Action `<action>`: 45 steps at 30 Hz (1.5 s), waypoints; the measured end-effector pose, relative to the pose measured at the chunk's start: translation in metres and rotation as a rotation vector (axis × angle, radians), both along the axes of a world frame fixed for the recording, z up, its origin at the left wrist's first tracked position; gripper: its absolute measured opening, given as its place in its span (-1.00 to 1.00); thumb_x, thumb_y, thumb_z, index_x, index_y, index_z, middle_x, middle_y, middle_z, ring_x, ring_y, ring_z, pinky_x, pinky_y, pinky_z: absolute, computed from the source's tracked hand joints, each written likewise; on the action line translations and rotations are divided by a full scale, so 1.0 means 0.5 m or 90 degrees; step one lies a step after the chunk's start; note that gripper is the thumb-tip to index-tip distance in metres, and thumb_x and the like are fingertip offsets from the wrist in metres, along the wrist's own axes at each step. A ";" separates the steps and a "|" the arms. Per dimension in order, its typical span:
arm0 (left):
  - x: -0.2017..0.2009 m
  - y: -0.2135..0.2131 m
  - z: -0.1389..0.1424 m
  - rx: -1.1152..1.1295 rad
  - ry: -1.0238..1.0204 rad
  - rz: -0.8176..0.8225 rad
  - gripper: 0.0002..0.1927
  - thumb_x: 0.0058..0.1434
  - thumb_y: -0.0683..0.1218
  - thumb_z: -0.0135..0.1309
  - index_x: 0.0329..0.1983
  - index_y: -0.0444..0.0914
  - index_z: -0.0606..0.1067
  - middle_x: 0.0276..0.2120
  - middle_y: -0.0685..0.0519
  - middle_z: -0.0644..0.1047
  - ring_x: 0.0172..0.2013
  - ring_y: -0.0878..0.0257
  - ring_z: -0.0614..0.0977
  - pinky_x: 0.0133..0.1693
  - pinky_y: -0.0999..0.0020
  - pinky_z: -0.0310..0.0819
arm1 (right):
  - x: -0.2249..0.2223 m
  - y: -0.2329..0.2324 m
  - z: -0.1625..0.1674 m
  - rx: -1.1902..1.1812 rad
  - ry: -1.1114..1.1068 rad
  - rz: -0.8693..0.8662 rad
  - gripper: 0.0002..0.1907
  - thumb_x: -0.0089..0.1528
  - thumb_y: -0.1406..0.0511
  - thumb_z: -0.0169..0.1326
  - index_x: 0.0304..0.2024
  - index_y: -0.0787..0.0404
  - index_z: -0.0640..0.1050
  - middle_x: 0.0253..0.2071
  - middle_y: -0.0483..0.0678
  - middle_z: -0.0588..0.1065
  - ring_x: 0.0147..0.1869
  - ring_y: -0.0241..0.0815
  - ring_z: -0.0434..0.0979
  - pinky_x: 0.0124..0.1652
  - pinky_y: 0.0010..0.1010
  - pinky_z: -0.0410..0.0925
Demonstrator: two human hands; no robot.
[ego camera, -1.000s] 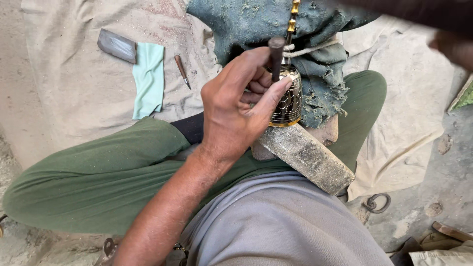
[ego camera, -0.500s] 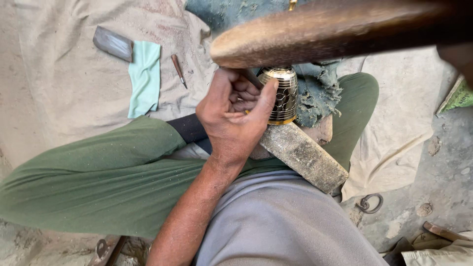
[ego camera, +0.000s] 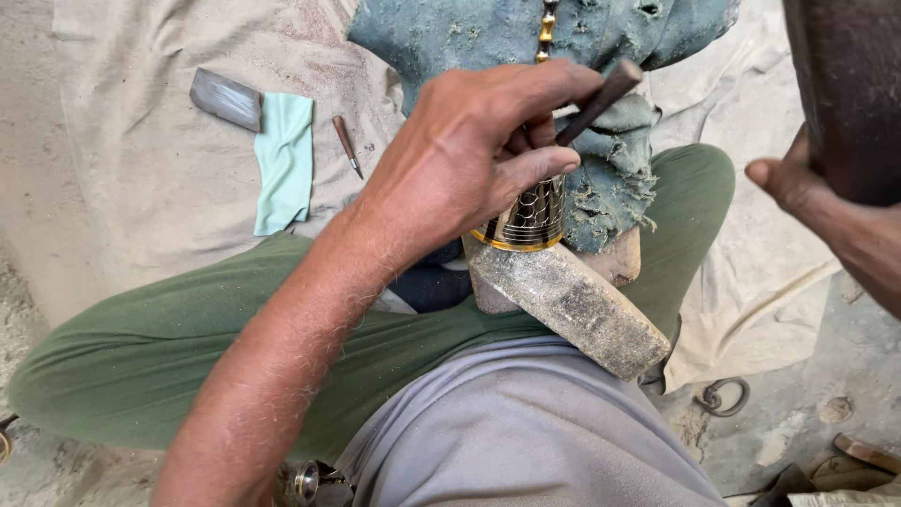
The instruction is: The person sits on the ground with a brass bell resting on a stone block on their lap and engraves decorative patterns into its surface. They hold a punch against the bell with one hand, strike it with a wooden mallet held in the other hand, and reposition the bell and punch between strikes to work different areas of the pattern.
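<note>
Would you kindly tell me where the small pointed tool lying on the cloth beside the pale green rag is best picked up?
Probably by the brown handle, the thicker upper half of the small pointed tool, pinched from above with fingers across its width. It lies flat and free on the cloth, apart from the pale green rag, its thin metal tip pointing down-right, so the handle offers the safer, wider hold.

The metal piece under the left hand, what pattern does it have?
The metal piece is dark with a scale-like engraved pattern and a gold rim at its base, seen in the head view.
</note>
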State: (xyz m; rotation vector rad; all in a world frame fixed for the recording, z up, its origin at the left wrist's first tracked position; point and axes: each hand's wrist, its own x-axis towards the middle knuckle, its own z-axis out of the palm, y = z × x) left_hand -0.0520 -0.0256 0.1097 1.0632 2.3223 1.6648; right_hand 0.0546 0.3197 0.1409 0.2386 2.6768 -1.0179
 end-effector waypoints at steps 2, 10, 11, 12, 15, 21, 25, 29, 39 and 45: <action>-0.015 0.005 0.006 -0.037 0.032 -0.031 -0.52 0.26 -0.14 0.40 0.21 -0.19 0.49 -0.32 0.02 0.55 -0.34 0.12 0.61 -0.25 0.18 0.48 | 0.015 -0.023 0.004 -0.027 0.011 -0.033 -0.69 0.35 0.33 0.27 -0.05 0.45 0.47 -0.43 0.17 0.49 -0.41 0.01 0.59 -0.35 -0.20 0.49; -0.033 0.006 0.006 -0.030 0.017 -0.097 -0.50 0.27 -0.15 0.37 0.24 -0.17 0.48 -0.27 0.01 0.57 -0.27 0.12 0.64 -0.20 0.18 0.51 | 0.020 -0.014 0.010 -0.126 0.012 -0.039 -0.69 0.36 0.33 0.27 -0.05 0.45 0.47 -0.42 0.18 0.49 -0.40 0.00 0.59 -0.34 -0.20 0.49; -0.034 0.004 0.005 -0.026 0.022 -0.101 -0.51 0.27 -0.14 0.38 0.24 -0.17 0.48 -0.27 0.01 0.57 -0.27 0.12 0.64 -0.20 0.18 0.51 | 0.015 0.006 0.003 -0.143 0.012 -0.030 -0.69 0.36 0.33 0.27 -0.05 0.45 0.47 -0.42 0.18 0.49 -0.40 0.00 0.59 -0.34 -0.20 0.49; -0.033 0.004 0.004 -0.026 0.034 -0.097 -0.51 0.28 -0.15 0.38 0.23 -0.17 0.49 -0.27 0.02 0.57 -0.26 0.12 0.64 -0.20 0.18 0.51 | 0.000 0.027 -0.014 -0.110 0.001 0.024 -0.69 0.36 0.33 0.27 -0.05 0.45 0.47 -0.42 0.18 0.49 -0.40 0.00 0.59 -0.34 -0.20 0.49; -0.022 0.002 0.001 -0.018 0.039 -0.065 -0.54 0.26 -0.17 0.38 0.19 -0.20 0.49 -0.28 0.01 0.56 -0.29 0.15 0.63 -0.21 0.22 0.52 | -0.070 0.092 -0.080 0.014 -0.034 0.181 -0.69 0.36 0.32 0.27 -0.05 0.45 0.47 -0.41 0.18 0.49 -0.40 0.00 0.59 -0.34 -0.20 0.49; 0.029 -0.001 -0.011 0.017 -0.054 0.080 -0.52 0.30 -0.20 0.38 0.24 -0.23 0.48 -0.28 0.06 0.55 -0.35 0.34 0.61 -0.26 0.43 0.58 | -0.164 0.160 -0.117 0.097 -0.079 0.255 -0.69 0.36 0.32 0.27 -0.05 0.45 0.48 -0.41 0.18 0.50 -0.39 0.00 0.59 -0.33 -0.20 0.50; 0.058 0.003 -0.026 0.053 -0.106 0.162 -0.53 0.31 -0.20 0.38 0.24 -0.24 0.48 -0.33 0.10 0.55 -0.39 0.45 0.59 -0.31 0.55 0.58 | -0.184 0.159 -0.110 0.153 -0.094 0.252 -0.69 0.36 0.32 0.27 -0.05 0.45 0.48 -0.40 0.18 0.50 -0.38 0.00 0.59 -0.32 -0.20 0.50; 0.093 0.013 -0.040 0.092 -0.139 0.255 -0.64 0.38 -0.19 0.36 0.14 -0.28 0.47 -0.35 0.14 0.53 -0.37 0.52 0.56 -0.31 0.64 0.58 | -0.200 0.144 -0.117 0.176 -0.094 0.257 -0.69 0.36 0.32 0.27 -0.05 0.45 0.48 -0.40 0.18 0.50 -0.38 -0.01 0.59 -0.31 -0.20 0.50; 0.129 0.040 -0.055 0.209 -0.239 0.388 -0.73 0.38 -0.21 0.30 -0.05 -0.33 0.42 -0.40 0.18 0.46 -0.39 0.59 0.48 -0.32 0.70 0.49 | -0.218 0.105 -0.092 0.200 -0.109 0.263 -0.69 0.37 0.31 0.27 -0.05 0.45 0.48 -0.38 0.18 0.50 -0.37 -0.01 0.59 -0.30 -0.20 0.50; 0.143 0.044 -0.055 0.225 -0.258 0.412 -0.73 0.37 -0.20 0.29 -0.14 -0.33 0.38 -0.37 0.17 0.47 -0.39 0.59 0.49 -0.32 0.68 0.50 | -0.217 0.086 -0.091 0.198 -0.100 0.259 -0.68 0.37 0.31 0.27 -0.05 0.45 0.49 -0.38 0.18 0.50 -0.36 -0.01 0.59 -0.29 -0.20 0.50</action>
